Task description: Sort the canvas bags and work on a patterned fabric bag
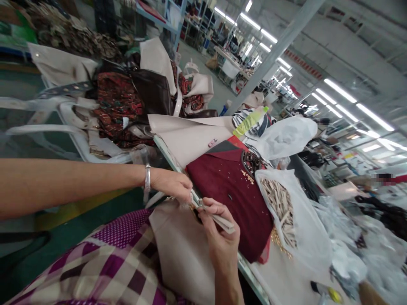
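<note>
A beige leather bag piece (184,245) lies across my lap against the table edge. My right hand (224,231) pinches a short cream strap (224,222), whose free end sticks out past the fingers. Small gold-coloured metal hardware (193,207) shows between the two hands, partly hidden by fingers. My left hand (173,184) reaches in from the left with its fingers closed at the upper edge of the bag piece; what they grip is hidden. Just beyond, a dark red cloth (229,190) bears scattered small metal bits.
A white bag of cream strap pieces (280,207) lies on the table, with gold-coloured hardware (280,243) beside it. Finished-looking bags (121,101) are heaped at left. A green-yellow bottle (251,121) lies at the back; a yellow-ended tool (333,295) is at front right.
</note>
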The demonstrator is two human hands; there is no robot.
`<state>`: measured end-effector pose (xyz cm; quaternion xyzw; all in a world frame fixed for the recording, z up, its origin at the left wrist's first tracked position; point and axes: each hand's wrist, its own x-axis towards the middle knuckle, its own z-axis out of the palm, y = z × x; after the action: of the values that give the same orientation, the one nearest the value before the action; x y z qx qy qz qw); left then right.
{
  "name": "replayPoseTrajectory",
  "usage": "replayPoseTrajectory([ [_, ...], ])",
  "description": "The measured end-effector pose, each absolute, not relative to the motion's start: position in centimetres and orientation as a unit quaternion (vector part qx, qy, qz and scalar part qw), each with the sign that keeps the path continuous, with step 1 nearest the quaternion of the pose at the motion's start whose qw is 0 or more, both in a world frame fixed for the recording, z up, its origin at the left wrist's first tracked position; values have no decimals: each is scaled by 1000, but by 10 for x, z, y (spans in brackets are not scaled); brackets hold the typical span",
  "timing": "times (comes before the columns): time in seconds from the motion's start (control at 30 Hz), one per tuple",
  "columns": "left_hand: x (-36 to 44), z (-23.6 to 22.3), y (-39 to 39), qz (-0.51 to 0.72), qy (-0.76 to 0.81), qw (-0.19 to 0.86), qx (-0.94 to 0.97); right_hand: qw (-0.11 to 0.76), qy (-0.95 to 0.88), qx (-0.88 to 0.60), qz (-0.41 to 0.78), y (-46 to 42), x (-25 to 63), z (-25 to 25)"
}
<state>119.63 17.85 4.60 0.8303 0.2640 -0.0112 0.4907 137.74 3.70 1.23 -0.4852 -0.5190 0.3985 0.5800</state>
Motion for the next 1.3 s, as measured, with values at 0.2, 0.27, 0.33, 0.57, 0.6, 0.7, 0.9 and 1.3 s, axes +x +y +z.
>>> replayPoseTrajectory([
  [0.2,1195,41,179,-17,257,519,815,533,-621,-467,335,40,1369,14],
  [0.27,1195,40,178,-15,259,521,814,526,-621,-477,332,40,1369,13],
  [0.33,1196,40,176,-13,264,520,812,511,-624,-495,323,39,1370,12],
  [0.57,1195,37,175,-16,281,516,809,479,-606,-544,327,29,1382,15],
  [0.6,1195,36,175,-17,282,517,808,473,-604,-549,332,27,1384,16],
  [0.7,1195,35,175,-15,284,520,806,464,-597,-560,338,21,1389,15],
  [0.9,1190,34,172,-1,315,512,799,461,-560,-591,353,4,1416,7],
  [1.3,1199,30,148,78,322,229,915,263,-534,-745,302,-13,1423,8],
])
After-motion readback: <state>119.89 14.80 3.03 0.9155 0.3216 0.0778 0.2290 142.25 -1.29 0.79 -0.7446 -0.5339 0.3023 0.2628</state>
